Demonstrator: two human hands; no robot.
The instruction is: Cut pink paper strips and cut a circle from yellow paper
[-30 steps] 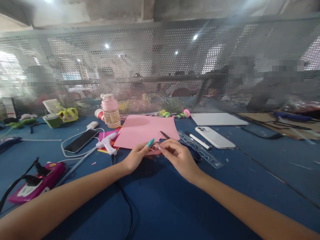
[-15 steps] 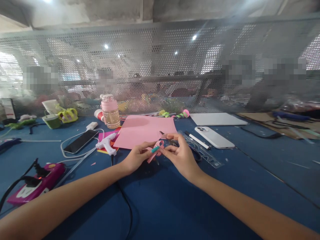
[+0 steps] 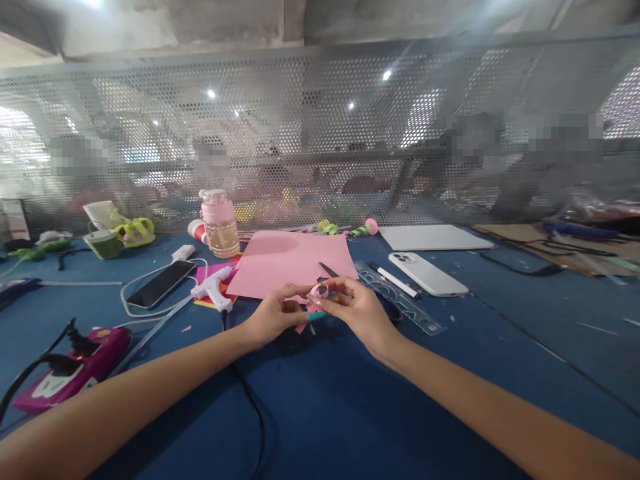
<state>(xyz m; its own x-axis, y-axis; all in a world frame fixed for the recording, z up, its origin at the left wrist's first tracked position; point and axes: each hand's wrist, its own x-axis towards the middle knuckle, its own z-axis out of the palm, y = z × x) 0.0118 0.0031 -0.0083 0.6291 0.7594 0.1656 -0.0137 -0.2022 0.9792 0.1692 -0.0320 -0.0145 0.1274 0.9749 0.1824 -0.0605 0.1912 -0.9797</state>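
Observation:
Both my hands meet at the middle of the blue table [image 3: 320, 400]. My left hand [image 3: 273, 315] and my right hand [image 3: 357, 310] pinch a small curled strip of pink paper [image 3: 317, 293] between their fingertips, its loop standing just above the table. A large pink paper sheet [image 3: 293, 260] lies flat right behind them. The tip of a pair of scissors [image 3: 329, 270] pokes out behind my right hand.
A white glue gun [image 3: 213, 288], a black phone [image 3: 161, 283] with a white cable and a magenta power strip [image 3: 75, 370] lie to the left. A clear ruler [image 3: 400, 300], a white pen [image 3: 395, 281] and a white phone [image 3: 427, 274] lie to the right. A pink bottle [image 3: 220, 223] stands before the mesh screen.
The pink strip came up off the table between my fingers and is now curled into a tighter loop. My right hand turned its fingertips inward.

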